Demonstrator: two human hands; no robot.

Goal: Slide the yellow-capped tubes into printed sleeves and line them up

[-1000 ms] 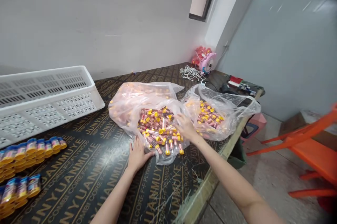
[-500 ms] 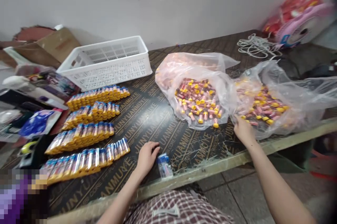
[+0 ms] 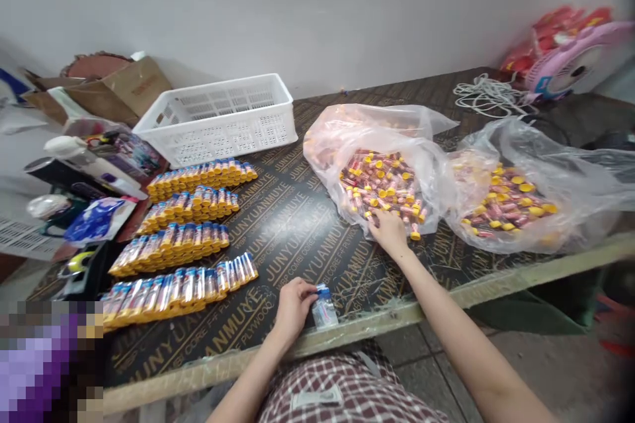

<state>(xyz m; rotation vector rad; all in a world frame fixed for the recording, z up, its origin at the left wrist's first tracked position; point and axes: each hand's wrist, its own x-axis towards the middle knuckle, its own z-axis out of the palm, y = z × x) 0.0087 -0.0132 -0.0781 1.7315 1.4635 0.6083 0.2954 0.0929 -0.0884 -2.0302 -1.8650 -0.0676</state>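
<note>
My left hand (image 3: 294,308) is at the table's front edge, thumb and fingertips pinched at the blue top corner of a small clear packet (image 3: 325,312). The packet lies flat on the table. My right hand (image 3: 389,234) reaches to the mouth of a clear plastic bag (image 3: 322,168) full of small pink tubes with yellow caps (image 3: 380,178). Its fingers are curled down among the nearest tubes, and what they hold is hidden. To the right lies a second clear bag (image 3: 526,145) with similar yellow-capped tubes (image 3: 516,201).
Several stacked rows of filled blue-and-yellow packets (image 3: 183,290) lie at the left. Behind them stands a white plastic basket (image 3: 223,135). White cable (image 3: 489,95) and a pink fan (image 3: 570,65) are at the back right. Bottles (image 3: 94,161) crowd the left side.
My right hand has moved left from the right bag to the mouth of the left bag. My left hand has shifted onto the corner of the small clear packet.
</note>
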